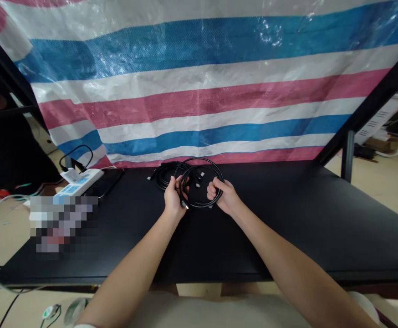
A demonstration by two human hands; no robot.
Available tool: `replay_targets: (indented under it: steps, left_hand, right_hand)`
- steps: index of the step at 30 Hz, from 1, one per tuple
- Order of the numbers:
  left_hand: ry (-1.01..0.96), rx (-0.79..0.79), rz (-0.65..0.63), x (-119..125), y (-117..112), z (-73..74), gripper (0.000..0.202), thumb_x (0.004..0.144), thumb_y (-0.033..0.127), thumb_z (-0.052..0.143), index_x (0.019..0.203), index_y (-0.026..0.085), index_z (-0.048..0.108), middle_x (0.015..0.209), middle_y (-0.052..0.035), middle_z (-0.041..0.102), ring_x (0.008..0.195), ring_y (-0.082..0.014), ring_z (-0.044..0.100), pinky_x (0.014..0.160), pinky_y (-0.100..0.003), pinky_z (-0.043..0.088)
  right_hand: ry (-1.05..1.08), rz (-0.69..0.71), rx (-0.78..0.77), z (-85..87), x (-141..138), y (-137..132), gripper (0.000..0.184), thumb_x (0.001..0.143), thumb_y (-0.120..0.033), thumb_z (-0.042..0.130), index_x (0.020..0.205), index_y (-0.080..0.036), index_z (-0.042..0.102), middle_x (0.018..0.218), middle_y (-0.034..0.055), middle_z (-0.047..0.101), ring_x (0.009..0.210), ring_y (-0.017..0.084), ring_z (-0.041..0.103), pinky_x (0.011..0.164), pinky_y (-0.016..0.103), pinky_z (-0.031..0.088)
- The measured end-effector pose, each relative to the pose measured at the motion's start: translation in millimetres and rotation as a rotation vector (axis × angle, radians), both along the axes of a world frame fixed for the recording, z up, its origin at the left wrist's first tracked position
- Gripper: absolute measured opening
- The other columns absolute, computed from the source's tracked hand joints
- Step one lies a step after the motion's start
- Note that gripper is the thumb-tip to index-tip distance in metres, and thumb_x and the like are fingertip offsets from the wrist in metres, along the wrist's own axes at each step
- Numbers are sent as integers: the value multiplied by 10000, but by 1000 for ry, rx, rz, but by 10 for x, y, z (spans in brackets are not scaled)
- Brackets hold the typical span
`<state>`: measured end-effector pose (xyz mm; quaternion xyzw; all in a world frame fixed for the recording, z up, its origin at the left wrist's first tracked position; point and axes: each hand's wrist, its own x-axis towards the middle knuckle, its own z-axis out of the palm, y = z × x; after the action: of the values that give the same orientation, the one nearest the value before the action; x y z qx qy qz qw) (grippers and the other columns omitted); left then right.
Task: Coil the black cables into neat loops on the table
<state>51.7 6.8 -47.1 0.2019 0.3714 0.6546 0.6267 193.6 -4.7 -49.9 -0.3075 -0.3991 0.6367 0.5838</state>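
Two coils of black cable (pixel 199 159) near the far edge of the table, just above the centre of the frame, one lifted in both hands, the other lying behind it. Left hand (pixel 173 199) closed round the lower left of the raised coil, fingers curled and pressed together on the strands, with a silver-tipped plug (pixel 185 206) poking out just below the fist. Right hand (pixel 224 197) curled round the coil's right side, thumb and fingers pinching the gathered strands, exact finger placement partly hidden. Between the hands, a few small connectors (pixel 198 178) inside the loops, too small to identify. Second coil (pixel 167 176) flat on the table just behind the left hand, a lone plug end (pixel 150 177) out to its left. Best handling: firm, even pressure at both sides, loops round and bundled, no twist across the coil. Underneath, a black tabletop (pixel 298 228). Further left, a dark slab, perhaps a phone (pixel 104 183), beside a white power strip (pixel 80 182) with a black cord (pixel 76 157) looped above it. Behind everything, a pink, blue and white striped tarpaulin (pixel 199 100).
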Motion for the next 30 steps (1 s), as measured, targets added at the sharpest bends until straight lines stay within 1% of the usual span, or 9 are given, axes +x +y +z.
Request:
replay_targets:
  steps: [3, 7, 9, 12, 17, 20, 22, 26, 30]
  left_hand:
    - [-6, 46, -57, 30, -28, 23, 394, 767, 368, 633, 491, 187, 417, 715, -25, 639, 866, -186, 664, 691, -257, 522]
    - [14, 109, -156, 69, -90, 65, 210, 702, 257, 679, 560, 171, 549, 630, -13, 604, 899, -198, 664, 773, -269, 511]
    - [37, 130, -197, 81, -122, 73, 130, 666, 207, 689, 593, 163, 591, 643, -24, 621, 916, -213, 663, 757, -266, 508]
    - [57, 163, -246, 98, -154, 65, 149, 622, 161, 691, 526, 152, 577, 752, -51, 673, 848, -212, 672, 705, -268, 513]
    - [110, 154, -173, 128, -133, 33, 229, 588, 173, 753, 460, 140, 566, 695, -45, 668, 654, -151, 644, 598, -247, 496]
    - [106, 67, -164, 126, -106, 39, 170, 586, 178, 783, 545, 114, 630, 629, -54, 664, 547, -120, 599, 544, -239, 477]
    - [90, 22, -148, 114, -97, 55, 171, 594, 170, 784, 561, 102, 630, 589, -54, 651, 513, -105, 581, 533, -228, 473]
    - [48, -30, -75, 76, -95, 80, 283, 626, 176, 763, 526, 150, 500, 562, -19, 619, 504, -103, 576, 504, -220, 462]
    - [-1, 5, -29, 65, -102, 82, 310, 646, 130, 730, 653, 194, 426, 598, 42, 589, 464, -79, 518, 483, -214, 445]
  right_hand:
    - [-2, -153, -108, -39, 22, 78, 575, 485, -572, 797, 509, -225, 339, 415, -81, 353, 376, 60, 302, 358, 220, 246]
    - [24, -297, -138, -57, 120, 171, 605, 572, -676, 700, 524, -239, 284, 383, -102, 269, 336, 60, 266, 316, 221, 236]
    - [46, -327, -123, -54, 154, 191, 593, 583, -711, 666, 540, -243, 305, 380, -107, 253, 329, 65, 259, 306, 223, 231]
    - [74, -355, -110, -53, 158, 196, 600, 575, -734, 652, 548, -244, 307, 375, -109, 250, 329, 68, 262, 308, 224, 246]
    - [2, -308, -40, -75, 107, 194, 582, 649, -726, 596, 547, -248, 281, 374, -93, 291, 332, 83, 301, 335, 241, 297]
    - [-159, -386, -35, -93, 115, 195, 535, 683, -691, 580, 531, -247, 324, 382, -69, 373, 341, 99, 355, 381, 261, 339]
    - [-370, -466, -8, -97, 150, 189, 479, 722, -623, 567, 504, -242, 376, 392, -45, 427, 368, 113, 402, 438, 274, 368]
    - [-802, -524, 93, -92, 221, 171, 386, 730, -445, 553, 432, -241, 418, 420, -14, 474, 456, 153, 470, 514, 287, 360]
    - [-951, -518, 145, -108, 215, 171, 366, 733, -411, 518, 424, -250, 405, 433, -5, 477, 483, 180, 491, 516, 293, 349]
